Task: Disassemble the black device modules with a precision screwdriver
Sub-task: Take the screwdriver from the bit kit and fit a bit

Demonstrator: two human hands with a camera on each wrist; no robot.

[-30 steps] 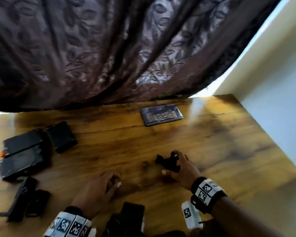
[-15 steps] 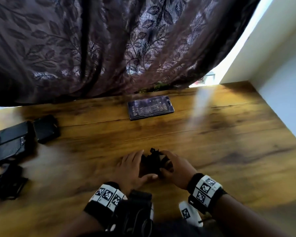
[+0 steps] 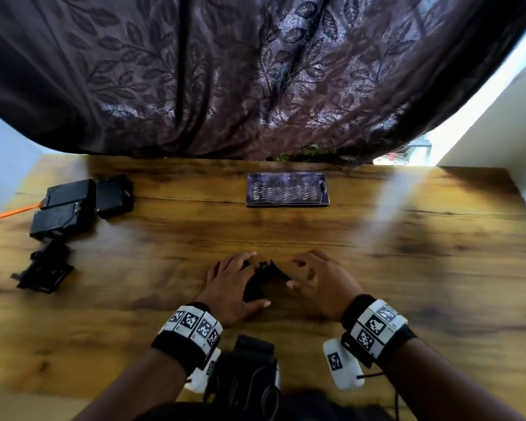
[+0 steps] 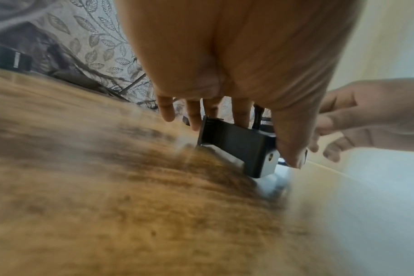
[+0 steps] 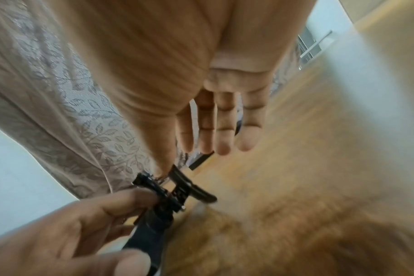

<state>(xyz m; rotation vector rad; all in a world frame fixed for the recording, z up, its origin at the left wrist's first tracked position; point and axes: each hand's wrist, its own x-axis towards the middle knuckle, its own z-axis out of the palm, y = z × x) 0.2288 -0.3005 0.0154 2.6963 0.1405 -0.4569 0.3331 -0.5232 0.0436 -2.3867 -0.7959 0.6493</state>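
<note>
A small black device module point(image 3: 266, 270) stands on the wooden table point(image 3: 407, 268) in front of me. My left hand point(image 3: 251, 281) grips it, thumb on the near end and fingers on the far side; the left wrist view shows the black block point(image 4: 236, 143) pinched this way. My right hand point(image 3: 298, 275) hovers just right of it with straight, spread fingers point(image 5: 222, 138) that hold nothing. Its thumb reaches down to the module's hinged top part point(image 5: 177, 188). No screwdriver is in either hand.
A flat case of screwdriver bits point(image 3: 287, 189) lies at the back centre. Black modules point(image 3: 64, 208) and an orange tool point(image 3: 16, 211) sit at the back left, with a dismantled black part point(image 3: 43, 271) nearer. A dark curtain point(image 3: 255, 71) hangs behind; a wall point(image 3: 498, 132) borders the right.
My left hand came across from the left and took hold of the module. My right hand, which held it before, let go and opened beside it.
</note>
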